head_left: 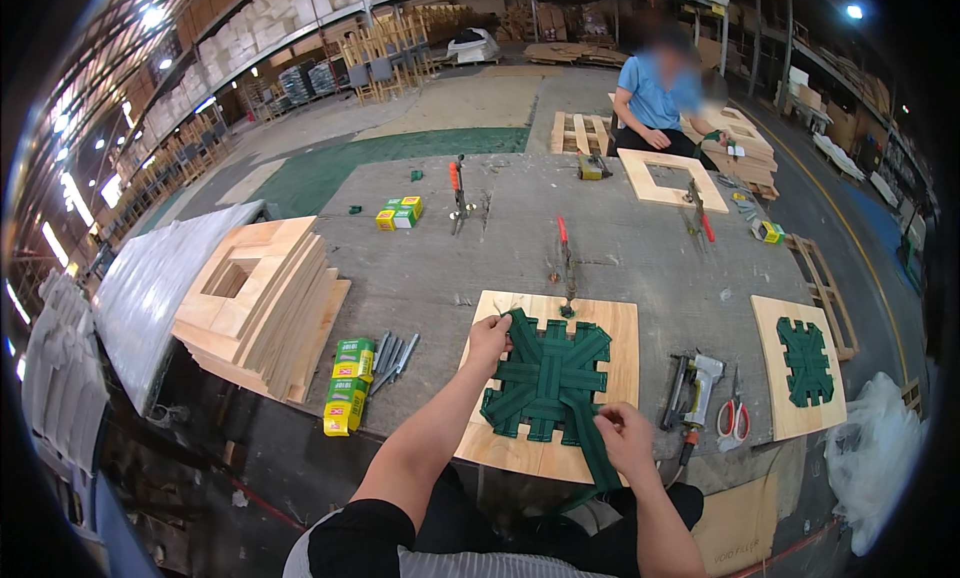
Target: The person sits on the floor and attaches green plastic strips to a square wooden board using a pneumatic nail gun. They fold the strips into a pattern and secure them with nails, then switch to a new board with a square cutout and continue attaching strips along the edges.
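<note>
- Watching the feed from my end, I've got the left hand (490, 340) up at the far left corner of the green webbing (548, 376), thumb and fingertips pinched together on it as far as I can see.
- The right hand (626, 438) is on the near right side, fingers curled in right beside a loose green strap (592, 446). I can't tell from here whether they're clamped on it or just touching.
- That strap slants down from the woven part and goes over the panel's near edge.
- The webbing lies in criss-crossed bands on a pale wooden panel (615, 328), flat on the grey table (400, 268) right in front of the wearer.
- A red-handled clamp (564, 240) stands at the panel's far edge.
- Right of the panel I've got a staple gun (706, 378) and red-handled scissors (735, 419) (close neighbours, those two), then a second panel (786, 418) with its own green weave (806, 364).
- Over on the left: yellow-and-green boxes (346, 386) with grey metal strips (394, 360) next to them, then a stack of wooden boards (262, 303).
- Across the table sits a co-worker in a blue shirt (645, 83), near a wooden frame (645, 185).
</note>
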`<control>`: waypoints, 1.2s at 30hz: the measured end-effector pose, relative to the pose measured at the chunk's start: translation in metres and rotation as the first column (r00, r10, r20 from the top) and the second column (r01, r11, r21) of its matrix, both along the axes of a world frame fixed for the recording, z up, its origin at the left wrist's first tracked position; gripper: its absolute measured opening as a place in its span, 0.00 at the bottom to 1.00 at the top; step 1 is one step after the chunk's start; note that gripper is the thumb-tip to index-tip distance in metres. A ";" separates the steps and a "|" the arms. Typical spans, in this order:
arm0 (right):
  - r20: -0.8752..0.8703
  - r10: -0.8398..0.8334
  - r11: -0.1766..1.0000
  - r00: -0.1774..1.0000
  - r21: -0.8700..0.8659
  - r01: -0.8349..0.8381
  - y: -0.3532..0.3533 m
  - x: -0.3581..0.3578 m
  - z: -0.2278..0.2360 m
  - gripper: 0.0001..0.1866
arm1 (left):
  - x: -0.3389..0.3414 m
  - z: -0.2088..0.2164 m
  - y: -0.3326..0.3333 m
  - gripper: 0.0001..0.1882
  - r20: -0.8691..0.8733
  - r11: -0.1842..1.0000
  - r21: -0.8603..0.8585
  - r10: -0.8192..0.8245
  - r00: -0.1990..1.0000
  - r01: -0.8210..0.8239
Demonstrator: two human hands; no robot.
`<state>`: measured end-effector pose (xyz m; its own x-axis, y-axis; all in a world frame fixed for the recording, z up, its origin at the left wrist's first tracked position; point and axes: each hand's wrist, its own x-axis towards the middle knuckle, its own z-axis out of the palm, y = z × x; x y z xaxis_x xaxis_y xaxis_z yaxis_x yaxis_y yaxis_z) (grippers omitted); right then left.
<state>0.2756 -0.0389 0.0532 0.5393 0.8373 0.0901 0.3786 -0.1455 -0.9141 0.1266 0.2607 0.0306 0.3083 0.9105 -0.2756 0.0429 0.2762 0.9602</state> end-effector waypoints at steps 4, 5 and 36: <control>0.053 0.105 0.983 0.993 0.146 -0.112 0.067 -0.001 0.006 0.08 | -0.002 0.008 -0.015 0.08 0.217 0.993 -0.117 -0.004 0.976 0.030; 0.067 0.122 0.973 0.990 0.188 -0.132 0.086 0.001 0.006 0.07 | -0.002 0.008 -0.020 0.08 0.249 0.990 -0.135 -0.001 0.968 0.036; 0.417 0.435 0.893 0.798 -0.090 -0.440 0.231 0.016 -0.005 0.07 | -0.019 -0.025 -0.039 0.10 -0.275 0.729 0.675 0.104 0.956 0.115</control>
